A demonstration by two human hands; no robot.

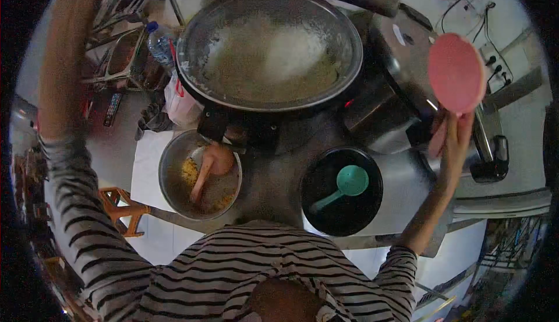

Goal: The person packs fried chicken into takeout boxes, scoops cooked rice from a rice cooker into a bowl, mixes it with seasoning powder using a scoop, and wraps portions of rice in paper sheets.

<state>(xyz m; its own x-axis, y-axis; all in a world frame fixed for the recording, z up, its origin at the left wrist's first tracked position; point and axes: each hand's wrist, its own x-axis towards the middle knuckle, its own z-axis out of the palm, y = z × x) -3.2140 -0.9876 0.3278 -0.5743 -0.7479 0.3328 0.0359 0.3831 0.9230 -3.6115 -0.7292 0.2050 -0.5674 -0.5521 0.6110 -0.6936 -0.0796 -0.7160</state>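
My right hand (454,125) is closed on a large pink scoop (456,73), raised at the right. My left forearm (65,66) reaches up along the left side, and the hand is past the top edge of the view. Between my arms stands a wide metal pan (353,60), with pale, steamy contents (273,54) that are blurred. Nearer me, a metal pot (165,191) holds a light brown ladle (218,160) and some yellow food (190,172). To its right, a green ladle (352,180) lies in a black bowl (374,217).
A water bottle (160,43), a plastic bag (181,103), a remote control (112,109) and a wire rack are on the left. Dark metal appliances (402,66) stand at the right of the pan, near cables and plugs (495,69). A wooden stool (123,210) is below left.
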